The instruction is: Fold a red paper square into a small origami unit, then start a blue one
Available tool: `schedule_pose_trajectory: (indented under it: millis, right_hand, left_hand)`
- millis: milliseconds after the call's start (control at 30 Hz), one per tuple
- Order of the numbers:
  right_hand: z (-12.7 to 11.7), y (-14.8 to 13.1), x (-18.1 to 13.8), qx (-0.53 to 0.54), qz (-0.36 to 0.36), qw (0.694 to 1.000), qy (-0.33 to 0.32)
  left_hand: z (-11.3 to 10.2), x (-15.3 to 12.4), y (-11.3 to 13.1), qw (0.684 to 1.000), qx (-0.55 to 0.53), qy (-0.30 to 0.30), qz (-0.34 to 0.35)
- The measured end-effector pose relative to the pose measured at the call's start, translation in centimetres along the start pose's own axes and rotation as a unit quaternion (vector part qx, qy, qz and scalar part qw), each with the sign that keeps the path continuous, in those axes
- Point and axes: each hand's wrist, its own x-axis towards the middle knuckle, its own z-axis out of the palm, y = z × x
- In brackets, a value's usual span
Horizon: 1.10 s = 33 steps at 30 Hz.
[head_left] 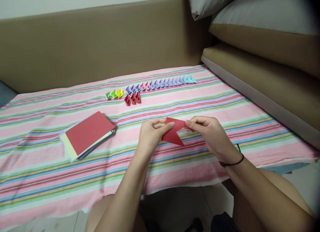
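A partly folded red paper [173, 132] is held just above the striped cloth [37, 178], near the middle of the view. My left hand [152, 131] pinches its left side, thumb on top. My right hand [211, 132] pinches its upper right corner with fingers pressed together. A black cord circles my right wrist. To the left lies a stack of coloured paper sheets [86, 134] with a red sheet on top.
Farther back runs a row of small folded paper boats [160, 83] in green, yellow, purple, pink and light blue, with three red boats [132, 99] in front of it. A brown padded backrest [100, 42] stands behind. Brown cushions [270, 82] and grey pillows rise at right.
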Motion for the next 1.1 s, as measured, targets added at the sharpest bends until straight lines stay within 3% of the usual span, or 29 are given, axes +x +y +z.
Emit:
schedule_pose_trajectory:
  millis: [200,300,500,733,1100]
  right_hand:
    - [0.1,-0.5,0.0,0.129,0.108,0.984,-0.051]
    - [0.7,-0.5,-0.3,0.115,0.091,0.986,-0.077]
    - [1.5,0.2,-0.6,0.081,0.057,0.995,0.001]
    - [1.5,0.7,-0.6,0.096,0.059,0.993,0.028]
    - [1.4,0.7,-0.7,0.124,0.090,0.988,-0.027]
  left_hand:
    - [0.2,0.0,-0.6,0.999,-0.040,0.028,0.022]
    - [0.7,0.0,-1.0,0.996,-0.069,0.033,0.038]
    - [1.2,-0.1,-1.3,0.997,-0.072,0.012,0.037]
    - [0.9,0.0,-1.5,0.998,-0.014,-0.045,0.037]
    - [1.0,0.0,-1.5,1.000,-0.024,0.000,0.007]
